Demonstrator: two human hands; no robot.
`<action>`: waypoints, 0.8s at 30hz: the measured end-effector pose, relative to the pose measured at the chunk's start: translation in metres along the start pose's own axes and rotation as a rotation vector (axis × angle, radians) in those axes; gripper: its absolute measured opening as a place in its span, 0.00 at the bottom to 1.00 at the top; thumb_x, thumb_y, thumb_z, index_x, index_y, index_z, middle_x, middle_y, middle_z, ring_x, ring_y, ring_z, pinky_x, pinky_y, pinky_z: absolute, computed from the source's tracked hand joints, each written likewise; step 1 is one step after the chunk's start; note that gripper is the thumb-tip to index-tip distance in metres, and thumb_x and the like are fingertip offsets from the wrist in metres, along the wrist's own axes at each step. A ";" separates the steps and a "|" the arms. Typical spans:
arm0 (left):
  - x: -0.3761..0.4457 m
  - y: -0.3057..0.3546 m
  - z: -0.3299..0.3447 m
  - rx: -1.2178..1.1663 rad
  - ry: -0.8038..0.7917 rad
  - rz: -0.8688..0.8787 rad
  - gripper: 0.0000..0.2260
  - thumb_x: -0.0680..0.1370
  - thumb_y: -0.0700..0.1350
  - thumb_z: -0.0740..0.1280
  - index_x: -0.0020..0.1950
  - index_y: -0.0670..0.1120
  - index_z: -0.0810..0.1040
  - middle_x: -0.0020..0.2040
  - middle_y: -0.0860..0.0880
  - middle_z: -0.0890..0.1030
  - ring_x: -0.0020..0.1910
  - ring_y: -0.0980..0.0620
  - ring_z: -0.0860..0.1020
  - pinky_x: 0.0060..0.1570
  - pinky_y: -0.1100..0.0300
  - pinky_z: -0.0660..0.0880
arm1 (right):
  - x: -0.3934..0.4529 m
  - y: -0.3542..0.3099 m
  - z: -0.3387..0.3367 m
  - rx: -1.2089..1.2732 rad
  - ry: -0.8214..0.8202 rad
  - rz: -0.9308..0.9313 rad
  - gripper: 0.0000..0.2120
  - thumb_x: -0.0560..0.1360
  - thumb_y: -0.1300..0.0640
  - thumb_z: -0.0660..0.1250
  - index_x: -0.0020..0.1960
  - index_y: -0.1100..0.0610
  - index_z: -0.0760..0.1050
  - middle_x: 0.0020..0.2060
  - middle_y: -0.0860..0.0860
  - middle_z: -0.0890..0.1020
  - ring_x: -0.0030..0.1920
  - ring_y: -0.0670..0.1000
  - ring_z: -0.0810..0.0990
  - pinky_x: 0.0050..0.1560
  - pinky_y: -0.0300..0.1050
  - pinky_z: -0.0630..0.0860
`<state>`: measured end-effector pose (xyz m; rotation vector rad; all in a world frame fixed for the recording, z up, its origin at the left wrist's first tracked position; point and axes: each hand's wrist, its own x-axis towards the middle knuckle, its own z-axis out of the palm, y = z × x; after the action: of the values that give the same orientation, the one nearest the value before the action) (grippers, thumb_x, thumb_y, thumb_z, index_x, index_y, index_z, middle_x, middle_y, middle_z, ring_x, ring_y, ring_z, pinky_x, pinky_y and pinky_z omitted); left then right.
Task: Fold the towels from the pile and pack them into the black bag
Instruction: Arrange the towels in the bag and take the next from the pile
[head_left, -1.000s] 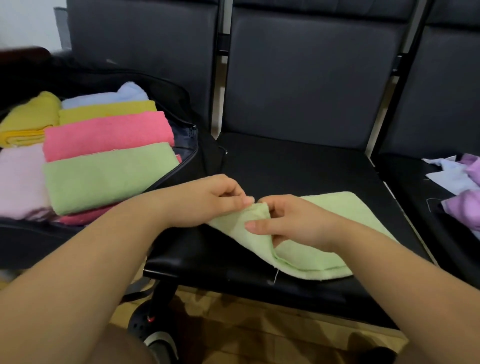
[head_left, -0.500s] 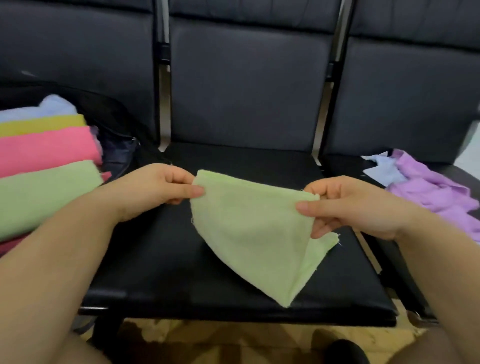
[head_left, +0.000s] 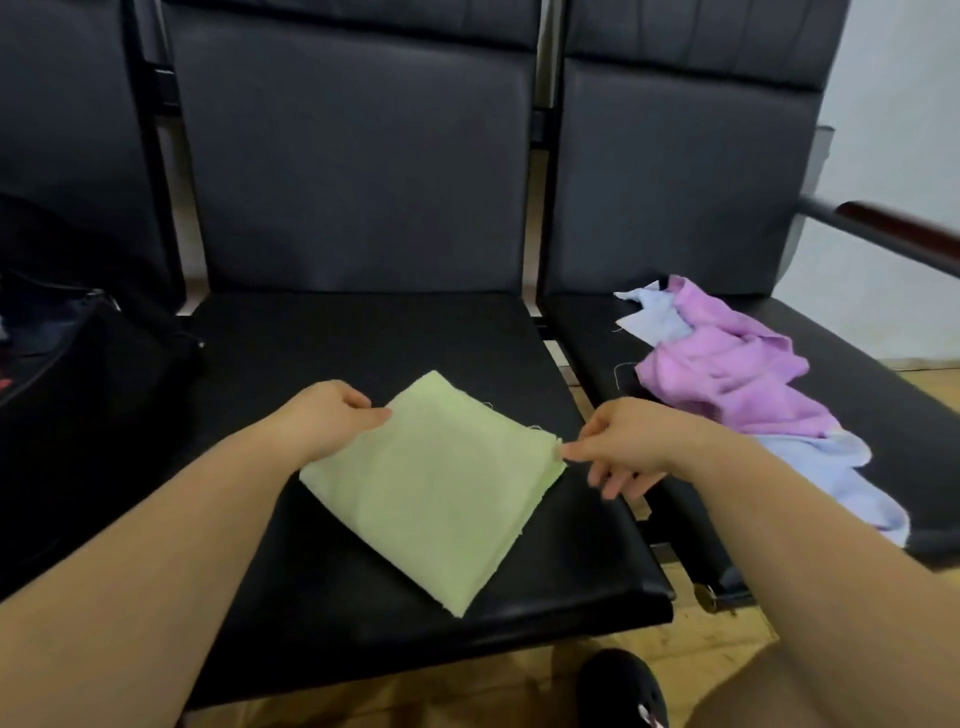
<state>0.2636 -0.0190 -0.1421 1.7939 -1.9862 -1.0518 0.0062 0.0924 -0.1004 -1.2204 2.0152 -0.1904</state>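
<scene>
A light green towel (head_left: 436, 488), folded into a square, lies flat on the middle black seat (head_left: 363, 332), turned like a diamond. My left hand (head_left: 332, 415) pinches its upper left edge. My right hand (head_left: 623, 447) pinches its right corner with thumb and forefinger, the other fingers spread. The pile of unfolded towels, purple (head_left: 727, 364) over light blue (head_left: 841, 478), sits crumpled on the right seat. The black bag (head_left: 78, 395) stands on the left seat, mostly cut off by the frame edge; its contents are out of view.
Three dark chairs stand in a row with upright backrests (head_left: 358, 171). A wooden armrest (head_left: 898, 234) juts out at the far right. Below the seat edge are a wooden floor and a black shoe (head_left: 623, 686).
The green towel, held up and hanging half a second ago, now lies flat on the seat, folded. The view has swung right, so the packed towels have left the frame.
</scene>
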 end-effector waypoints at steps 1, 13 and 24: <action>0.000 -0.003 0.001 0.034 -0.007 -0.016 0.19 0.75 0.55 0.68 0.63 0.47 0.76 0.62 0.49 0.77 0.61 0.50 0.73 0.56 0.60 0.67 | 0.002 0.001 0.003 0.067 -0.033 0.025 0.18 0.77 0.47 0.66 0.57 0.61 0.73 0.37 0.55 0.81 0.27 0.47 0.80 0.31 0.39 0.78; -0.060 -0.016 -0.027 0.308 -0.124 0.112 0.25 0.75 0.54 0.69 0.69 0.51 0.66 0.49 0.55 0.79 0.48 0.56 0.78 0.52 0.58 0.76 | -0.011 -0.013 0.047 -0.115 0.271 -0.471 0.29 0.77 0.50 0.66 0.75 0.48 0.58 0.68 0.48 0.71 0.66 0.48 0.71 0.64 0.43 0.69; -0.100 -0.050 -0.003 0.518 -0.219 0.574 0.23 0.75 0.58 0.67 0.67 0.59 0.66 0.64 0.63 0.65 0.65 0.63 0.64 0.67 0.64 0.63 | -0.031 0.009 0.076 -0.521 0.163 -0.640 0.31 0.74 0.36 0.63 0.73 0.45 0.63 0.73 0.41 0.65 0.72 0.44 0.63 0.72 0.40 0.59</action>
<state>0.3225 0.0755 -0.1464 1.1751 -2.8634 -0.5987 0.0588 0.1405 -0.1419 -2.2283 1.7926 -0.0698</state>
